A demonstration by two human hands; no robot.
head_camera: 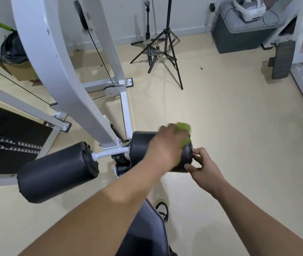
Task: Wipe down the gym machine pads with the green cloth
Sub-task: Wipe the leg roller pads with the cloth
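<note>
Two black roller pads stick out on either side of a white gym machine post. My left hand (165, 145) presses a green cloth (184, 133) onto the top of the right roller pad (139, 145); the hand is blurred. My right hand (202, 163) pinches the outer end of that same pad between thumb and fingers. The left roller pad (56, 172) sits untouched to the lower left. A grey padded seat (147, 233) lies below my arms.
The curved white machine frame (54, 61) with a cable rises at left. Black tripod stands (163, 47) are on the beige floor behind. A grey box (239, 32) and another white machine (302, 67) stand at the right. A shoe (162, 209) shows beside the seat.
</note>
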